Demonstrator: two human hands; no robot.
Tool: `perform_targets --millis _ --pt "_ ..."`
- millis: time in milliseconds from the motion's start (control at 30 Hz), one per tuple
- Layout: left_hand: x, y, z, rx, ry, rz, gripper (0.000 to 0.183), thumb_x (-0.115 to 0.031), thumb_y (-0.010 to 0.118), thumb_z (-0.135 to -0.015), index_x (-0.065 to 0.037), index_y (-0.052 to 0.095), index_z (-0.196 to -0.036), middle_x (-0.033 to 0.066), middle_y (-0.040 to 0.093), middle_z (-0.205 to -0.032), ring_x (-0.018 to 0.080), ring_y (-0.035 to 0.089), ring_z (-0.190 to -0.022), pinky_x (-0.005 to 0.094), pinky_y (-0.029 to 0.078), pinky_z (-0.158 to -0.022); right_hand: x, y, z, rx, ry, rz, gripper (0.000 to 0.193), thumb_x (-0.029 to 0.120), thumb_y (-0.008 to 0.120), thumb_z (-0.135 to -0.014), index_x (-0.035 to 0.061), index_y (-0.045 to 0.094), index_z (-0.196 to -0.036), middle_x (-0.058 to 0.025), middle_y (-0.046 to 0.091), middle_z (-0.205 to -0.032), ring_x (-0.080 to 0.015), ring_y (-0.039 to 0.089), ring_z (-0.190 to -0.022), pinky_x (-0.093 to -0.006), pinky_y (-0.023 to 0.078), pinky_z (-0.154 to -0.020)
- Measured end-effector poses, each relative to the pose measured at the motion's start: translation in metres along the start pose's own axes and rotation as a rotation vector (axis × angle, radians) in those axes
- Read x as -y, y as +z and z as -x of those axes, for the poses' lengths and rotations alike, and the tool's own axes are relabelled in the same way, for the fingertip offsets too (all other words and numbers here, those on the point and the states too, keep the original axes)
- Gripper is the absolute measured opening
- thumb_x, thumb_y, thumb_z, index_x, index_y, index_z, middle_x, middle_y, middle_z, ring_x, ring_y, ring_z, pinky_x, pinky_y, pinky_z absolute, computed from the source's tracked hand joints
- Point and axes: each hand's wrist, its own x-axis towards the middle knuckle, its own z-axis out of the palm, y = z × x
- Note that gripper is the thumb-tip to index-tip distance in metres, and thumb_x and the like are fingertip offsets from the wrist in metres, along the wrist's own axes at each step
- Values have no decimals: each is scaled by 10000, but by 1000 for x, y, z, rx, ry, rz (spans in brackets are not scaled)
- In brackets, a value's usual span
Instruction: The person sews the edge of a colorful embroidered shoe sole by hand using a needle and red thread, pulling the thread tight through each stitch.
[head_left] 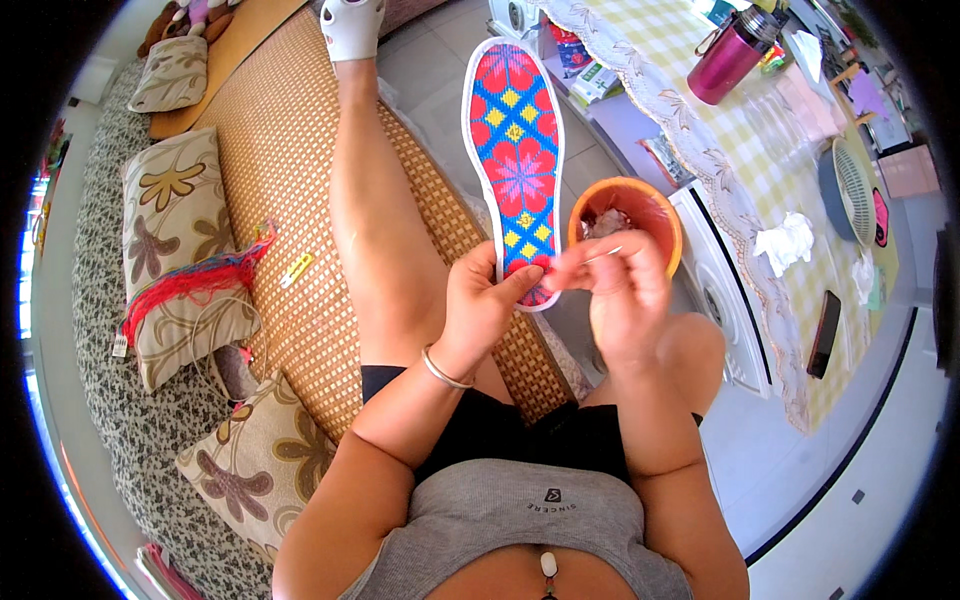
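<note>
An embroidered shoe insole (515,150) with a white edge stands up in front of me, patterned with red and pink flowers, blue lattice and yellow squares. My left hand (482,295) grips its lower end, the thumb lying across the front. Close beside that end, on the right, is my right hand (628,290), its fingers bent together and slightly blurred. A thin pale sliver, like a needle (602,255), shows between the fingers. Any thread running from it is too fine to make out.
Red and blue embroidery threads (190,290) hang over a flowered cushion (180,200) on the left. A yellow cutter-like tool (297,268) lies on the woven mat (280,150). Behind my right hand is an orange bin (655,205). A maroon flask (730,60) stands on the checked tablecloth (690,120).
</note>
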Motion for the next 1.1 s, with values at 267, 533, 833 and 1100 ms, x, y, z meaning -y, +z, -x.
perform_targets --millis 267,533,833,1100 --pt "-12 -4 -5 -131 65 -91 109 34 621 -822 32 612 -931 30 655 -836 59 583 -715 225 491 -634 75 -68 -15 -517 -588 69 58 86 507 -934 29 513 -927 -18 445 -693 -88 358 -608 -226 334 -524" --pt "-8 -1 0 -91 87 -113 156 33 639 -815 36 611 -968 46 661 -868 67 597 -744 227 500 -658 74 -79 -14 -531 -651 311 84 39 524 -912 18 587 -963 -54 543 -766 -99 444 -664 -234 395 -581" --pt "-9 3 2 -55 114 42 192 45 632 -821 30 593 -1008 68 666 -915 88 618 -798 235 517 -712 6 -9 -3 80 -449 1094 139 -26 635 -739 22 584 -859 -110 571 -716 -280 558 -617 -346 447 -525" --pt "-6 4 4 -40 119 33 206 55 640 -813 26 588 -1011 79 665 -935 100 623 -819 244 523 -735 -4 -4 -3 116 -520 1203 140 -1 648 -713 38 569 -821 -76 502 -644 -257 529 -582 -365 423 -504"
